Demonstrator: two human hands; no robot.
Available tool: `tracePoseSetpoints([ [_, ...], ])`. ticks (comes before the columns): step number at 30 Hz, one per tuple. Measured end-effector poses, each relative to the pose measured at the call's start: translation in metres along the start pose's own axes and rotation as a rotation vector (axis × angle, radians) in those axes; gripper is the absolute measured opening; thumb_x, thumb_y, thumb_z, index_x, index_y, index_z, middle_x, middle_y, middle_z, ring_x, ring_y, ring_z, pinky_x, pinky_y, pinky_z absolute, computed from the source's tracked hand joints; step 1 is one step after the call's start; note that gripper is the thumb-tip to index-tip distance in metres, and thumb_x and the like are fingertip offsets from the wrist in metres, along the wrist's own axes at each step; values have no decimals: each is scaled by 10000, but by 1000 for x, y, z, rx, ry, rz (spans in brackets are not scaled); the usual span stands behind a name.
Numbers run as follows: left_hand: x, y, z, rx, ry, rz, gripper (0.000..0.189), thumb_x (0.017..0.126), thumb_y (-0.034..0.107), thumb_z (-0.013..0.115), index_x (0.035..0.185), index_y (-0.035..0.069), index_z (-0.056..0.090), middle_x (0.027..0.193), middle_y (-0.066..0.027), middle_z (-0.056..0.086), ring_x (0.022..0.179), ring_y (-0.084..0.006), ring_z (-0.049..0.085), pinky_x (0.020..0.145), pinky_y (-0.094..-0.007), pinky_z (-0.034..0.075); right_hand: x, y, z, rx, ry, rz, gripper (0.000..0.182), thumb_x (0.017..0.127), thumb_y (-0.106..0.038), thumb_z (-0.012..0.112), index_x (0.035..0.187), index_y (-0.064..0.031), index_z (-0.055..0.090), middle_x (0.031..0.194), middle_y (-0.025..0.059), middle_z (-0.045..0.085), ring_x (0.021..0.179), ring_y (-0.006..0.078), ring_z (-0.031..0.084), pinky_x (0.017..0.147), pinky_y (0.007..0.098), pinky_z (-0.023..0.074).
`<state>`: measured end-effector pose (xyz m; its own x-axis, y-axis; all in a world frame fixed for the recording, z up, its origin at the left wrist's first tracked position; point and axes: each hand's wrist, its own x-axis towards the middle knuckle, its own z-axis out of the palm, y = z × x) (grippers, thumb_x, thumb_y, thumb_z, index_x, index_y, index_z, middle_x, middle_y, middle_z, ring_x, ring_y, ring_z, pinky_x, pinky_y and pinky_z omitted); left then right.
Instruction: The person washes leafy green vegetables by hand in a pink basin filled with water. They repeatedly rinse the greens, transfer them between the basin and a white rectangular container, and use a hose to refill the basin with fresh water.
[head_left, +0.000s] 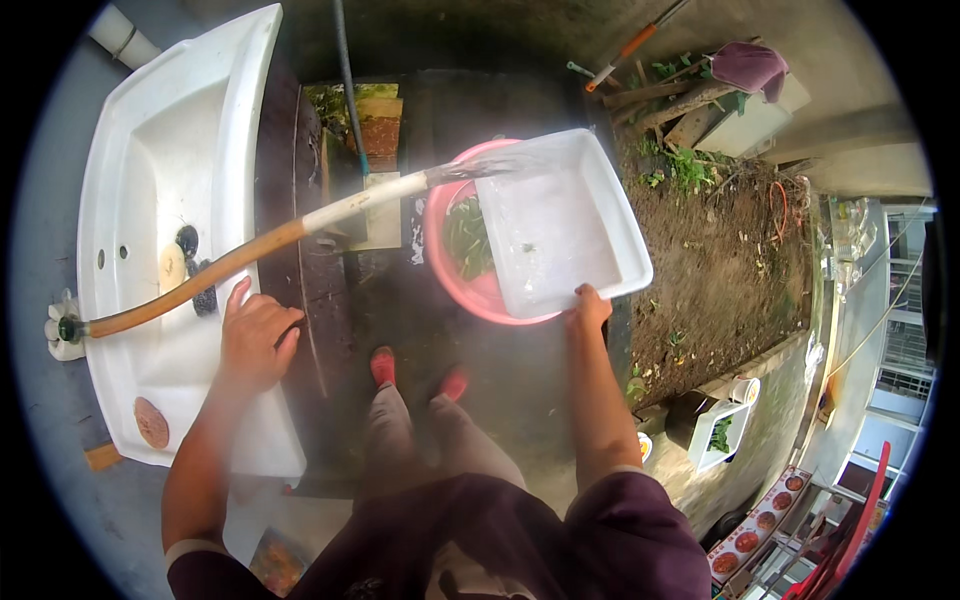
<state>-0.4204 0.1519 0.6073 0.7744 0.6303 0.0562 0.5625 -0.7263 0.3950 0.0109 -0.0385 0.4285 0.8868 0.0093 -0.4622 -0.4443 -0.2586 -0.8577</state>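
My right hand (592, 306) grips the near right rim of a white plastic tub (555, 225), which is tilted and wet inside. Beneath it is a round pink basin (442, 277), partly covered by the tub, with green leaves (471, 236) in it. A brown and whitish hose (277, 241) runs from the tap (71, 328) across the white sink (247, 127). From its end, water (469, 171) streams into the tub. My left hand (259, 337) hovers by the sink's front edge below the hose, fingers apart, holding nothing.
Inside the sink are dark scrubbers (202, 289) and a pale round object (172, 268); a brown disc (151, 422) rests on its near ledge. A soil bed (712, 277) lies right of the basin. Farther right stands a white container (726, 435) with greens.
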Motion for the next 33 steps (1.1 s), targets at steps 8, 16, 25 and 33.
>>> tracePoseSetpoints([
  [8,-1,-6,1,-54,41,-26,172,662,47,613,829,83,633,739,-40,577,800,-219,558,1002,-462,282,58,-77,158,-363,116,-517,483,637,-23,506,1116,29,543,907,188,623,822,307,625,748,368,493],
  [16,1,-6,-3,-7,50,-40,168,641,28,636,797,88,646,731,-28,584,799,-189,569,986,-440,317,38,-210,172,-639,531,-793,569,748,-139,534,1308,-113,430,1087,217,479,879,373,577,789,433,478],
  [25,1,-10,0,-45,45,-36,146,644,39,606,775,100,628,726,-27,577,793,-207,564,984,-457,293,73,-265,167,-31,423,-509,520,767,-48,574,1265,-66,424,1095,183,446,952,320,579,832,399,540],
  [33,1,-9,0,-66,52,-36,154,635,19,602,767,94,624,719,-29,578,787,-207,567,979,-453,299,80,-245,91,-1064,700,-1191,696,678,-1,533,1314,-263,426,1375,124,323,1157,356,394,933,443,405],
])
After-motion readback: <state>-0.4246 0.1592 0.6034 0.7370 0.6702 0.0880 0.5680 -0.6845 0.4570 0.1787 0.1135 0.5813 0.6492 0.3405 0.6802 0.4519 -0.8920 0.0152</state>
